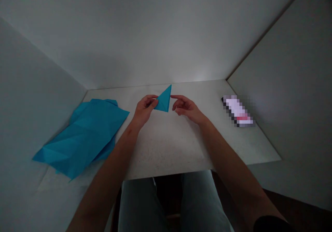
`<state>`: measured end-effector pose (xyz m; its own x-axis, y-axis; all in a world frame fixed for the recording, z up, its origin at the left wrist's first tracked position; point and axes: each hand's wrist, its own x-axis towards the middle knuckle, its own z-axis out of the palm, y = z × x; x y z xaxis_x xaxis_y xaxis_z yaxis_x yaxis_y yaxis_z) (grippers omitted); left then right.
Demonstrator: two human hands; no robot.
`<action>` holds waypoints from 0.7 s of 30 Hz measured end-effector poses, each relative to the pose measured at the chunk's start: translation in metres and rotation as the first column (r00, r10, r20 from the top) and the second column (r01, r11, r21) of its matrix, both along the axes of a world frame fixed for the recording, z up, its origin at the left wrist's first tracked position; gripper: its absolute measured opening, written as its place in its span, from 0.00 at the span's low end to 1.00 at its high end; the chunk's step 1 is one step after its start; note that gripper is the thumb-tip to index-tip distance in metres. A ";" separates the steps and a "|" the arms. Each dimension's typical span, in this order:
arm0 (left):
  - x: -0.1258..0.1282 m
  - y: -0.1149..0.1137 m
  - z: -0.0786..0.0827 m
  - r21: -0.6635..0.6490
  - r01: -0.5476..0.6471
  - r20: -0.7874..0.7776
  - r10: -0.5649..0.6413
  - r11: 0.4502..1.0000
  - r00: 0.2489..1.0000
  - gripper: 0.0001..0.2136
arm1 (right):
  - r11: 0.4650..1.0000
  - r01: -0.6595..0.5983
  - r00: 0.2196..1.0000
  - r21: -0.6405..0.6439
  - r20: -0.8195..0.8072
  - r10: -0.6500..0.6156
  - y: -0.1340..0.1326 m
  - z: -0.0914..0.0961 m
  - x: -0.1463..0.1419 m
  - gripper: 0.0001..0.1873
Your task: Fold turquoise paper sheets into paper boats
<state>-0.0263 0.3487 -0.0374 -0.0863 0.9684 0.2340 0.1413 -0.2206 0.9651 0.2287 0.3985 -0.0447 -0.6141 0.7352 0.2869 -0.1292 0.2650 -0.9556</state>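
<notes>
On the left of the table (166, 145), creased blue sheets (88, 131). Left hand (144, 109), forearm angled inward, pinches folded blue paper (163, 101) mid-table, thumb in front. Right hand (188, 109): fingers curled loosely apart, holding nothing, index tip by paper's right edge; contact unclear. Far right, phone (236, 111); screen pixelated, unreadable.

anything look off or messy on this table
The blue sheets on the left lie creased and skewed, corners jutting unevenly. Faint specks mark the table near its front edge. The phone appears pixelated.
</notes>
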 end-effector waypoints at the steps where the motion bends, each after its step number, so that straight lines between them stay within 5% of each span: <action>1: 0.003 -0.001 -0.002 0.004 -0.016 0.016 0.016 1.000 1.000 0.22 | 0.999 -0.018 1.000 -0.044 -0.022 0.017 -0.005 -0.001 -0.005 0.39; 7: 0.013 -0.016 0.000 0.196 -0.068 -0.249 0.117 0.978 0.961 0.10 | 0.994 -0.025 0.998 -0.109 -0.062 0.018 -0.026 -0.001 -0.029 0.33; 10: 0.012 -0.021 0.004 0.247 -0.040 -0.400 0.139 0.968 0.906 0.09 | 1.000 0.008 1.000 0.016 -0.005 -0.008 -0.031 0.002 -0.028 0.37; 15: 0.015 -0.028 0.003 0.303 -0.146 -0.580 0.304 0.942 0.756 0.15 | 0.951 0.111 0.985 0.290 0.095 -0.144 -0.034 0.001 -0.023 0.28; 21: 0.012 -0.023 -0.005 0.217 0.102 -0.414 -0.003 0.971 0.910 0.18 | 0.896 0.103 0.956 0.432 0.206 -0.209 -0.037 -0.001 -0.020 0.26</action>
<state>-0.0143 0.3261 -0.0428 0.1141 0.8842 0.4530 0.4934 -0.4462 0.7467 0.2084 0.3620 -0.0461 -0.5903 0.6745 0.4434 0.1662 0.6391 -0.7510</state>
